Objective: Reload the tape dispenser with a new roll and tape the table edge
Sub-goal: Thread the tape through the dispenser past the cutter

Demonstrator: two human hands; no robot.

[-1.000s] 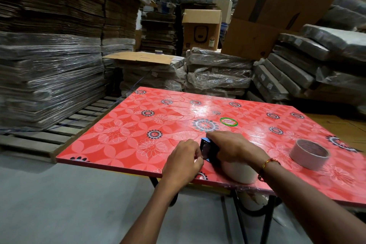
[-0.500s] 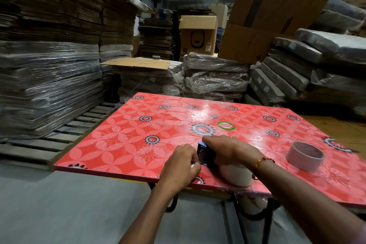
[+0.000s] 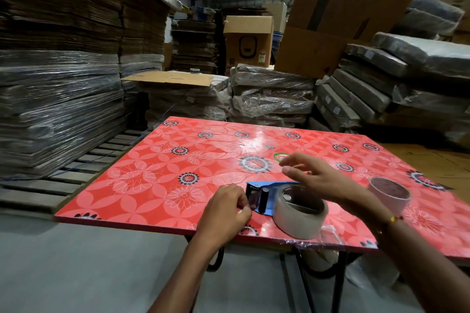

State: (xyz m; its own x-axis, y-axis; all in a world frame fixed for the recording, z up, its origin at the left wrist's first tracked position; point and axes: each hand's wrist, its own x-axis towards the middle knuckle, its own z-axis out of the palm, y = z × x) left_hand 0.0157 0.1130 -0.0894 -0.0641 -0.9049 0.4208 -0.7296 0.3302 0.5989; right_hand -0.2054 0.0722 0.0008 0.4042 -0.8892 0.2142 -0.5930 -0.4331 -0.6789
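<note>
Left hand [image 3: 223, 207]: fingers curled, tips pinched together at the toothed left end of the dispenser [image 3: 264, 194]; what lies between the tips is too small to tell, possibly the tape's end. Right hand [image 3: 312, 178]: fingers spread and loosely bent, hovering above the dispenser, holding nothing; a thin bracelet [image 3: 393, 218] at the wrist.

Dispenser: blue metal frame, lying on its side on the table [image 3: 157, 173] near the near edge. Long axis runs left to right; serrated blade and black roller at the left end, roll [image 3: 300, 213] at the right end. Roll: clear glossy tape, ring-shaped, opening facing up, mounted on the frame's hub.

Second roll [image 3: 389, 195]: pale ring with brown inner core, on the table to the right, partly hidden by the right forearm, apart from the dispenser.

Table: glossy red top with white and black flower print, round green sticker [image 3: 281, 157] near its middle, black metal legs. Crumpled clear film clings to the near edge below the roll.

Surroundings: flattened cardboard stacks wrapped in film at left, on wooden pallets [image 3: 84, 160]; wrapped bundles and brown cartons [image 3: 248, 38] beyond the far edge; grey concrete floor.
</note>
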